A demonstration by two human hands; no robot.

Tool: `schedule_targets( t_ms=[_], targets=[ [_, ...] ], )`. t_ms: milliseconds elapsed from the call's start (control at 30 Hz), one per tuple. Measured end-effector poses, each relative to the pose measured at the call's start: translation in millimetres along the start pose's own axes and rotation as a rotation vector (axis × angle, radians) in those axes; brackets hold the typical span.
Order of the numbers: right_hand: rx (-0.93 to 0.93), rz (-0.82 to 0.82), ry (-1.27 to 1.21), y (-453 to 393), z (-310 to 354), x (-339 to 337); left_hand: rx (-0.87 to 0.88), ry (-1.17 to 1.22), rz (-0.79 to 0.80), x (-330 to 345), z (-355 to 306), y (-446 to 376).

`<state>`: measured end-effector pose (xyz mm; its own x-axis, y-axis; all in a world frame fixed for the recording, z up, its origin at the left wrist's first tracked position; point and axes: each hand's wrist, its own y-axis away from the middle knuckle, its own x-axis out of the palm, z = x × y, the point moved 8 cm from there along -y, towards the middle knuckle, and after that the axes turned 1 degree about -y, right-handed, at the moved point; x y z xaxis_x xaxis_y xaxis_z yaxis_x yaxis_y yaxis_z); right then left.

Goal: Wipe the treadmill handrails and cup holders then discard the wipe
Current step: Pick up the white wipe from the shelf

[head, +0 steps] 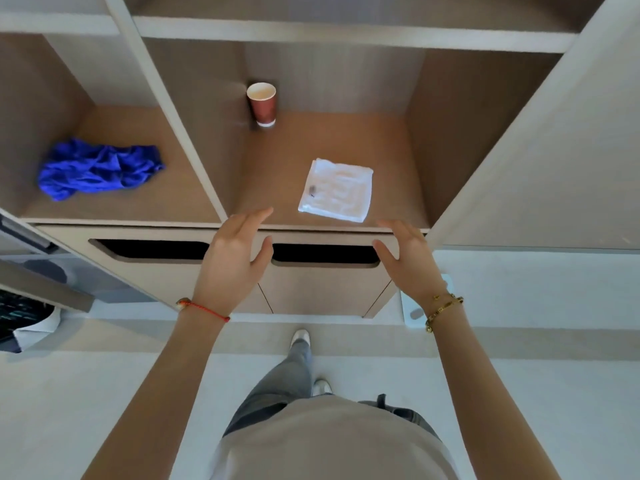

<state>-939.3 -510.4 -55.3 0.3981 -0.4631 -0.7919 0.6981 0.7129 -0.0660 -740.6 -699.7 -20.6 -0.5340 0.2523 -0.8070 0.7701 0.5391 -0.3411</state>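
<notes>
Head view: looking down at a shelf unit [221, 223] with open compartments, the person's two arms stretched toward it.
Wipe [336, 190]: a folded white square with a small dark mark near its left edge, lying flat in the middle compartment, close to the front edge and right of centre.
Left hand [233, 252]: empty, fingers straight and relaxed, thumb spread; fingertips reach over the front edge of the middle compartment, near the wipe's left corner but apart from it.
Right hand [407, 252]: empty, fingers loosely extended, thumb spread; held in front of the shelf's front edge, just below and right of the wipe, not touching it.
Cup [262, 103]: red paper cup with a white inside, standing upright at the back left corner of the middle compartment, well apart from the wipe.
Cloth [98, 168]: crumpled blue cloth on the floor of the left compartment, about midway between front and back.
Slots [325, 253]: two dark handle cut-outs in the panel below the shelf's front edge; the left hand partly covers the gap between them.
Wrists: a red string [204, 308] on the left, a gold bracelet [443, 308] on the right.
Treadmill: cannot tell whether the dark and grey object at the left edge is part of it.
</notes>
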Motion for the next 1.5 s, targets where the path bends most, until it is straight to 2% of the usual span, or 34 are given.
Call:
schedule_targets(
  t_ms=[167,300,467,633,967,1200,1500],
  targets=[
    [0.070,-0.012,0.013,-65.8,-14.3,24.6,-0.016,-0.015,0.084,45.0,36.5,-64.3],
    [0.171,-0.002,0.141,-120.3,-30.2,43.0,0.020,-0.074,0.156,84.1,56.8,-99.8],
    [0.241,0.032,0.098,-158.2,-41.9,66.9,-0.006,-0.130,0.310,131.3,83.5,-116.0],
    [0.209,0.147,0.131,-173.8,-48.0,96.0,-0.075,-0.123,0.406,153.6,99.1,-114.6],
    [0.152,0.043,0.249,-175.0,-51.9,93.8,-0.127,-0.137,0.388,158.0,101.1,-114.1],
    [0.163,0.015,0.113,-169.0,-53.2,88.7,-0.154,-0.117,0.387,152.9,91.7,-112.3],
    [0.266,-0.102,-0.082,-111.7,-72.3,40.5,-0.059,-0.029,0.286,129.6,55.8,-102.0]
  ],
)
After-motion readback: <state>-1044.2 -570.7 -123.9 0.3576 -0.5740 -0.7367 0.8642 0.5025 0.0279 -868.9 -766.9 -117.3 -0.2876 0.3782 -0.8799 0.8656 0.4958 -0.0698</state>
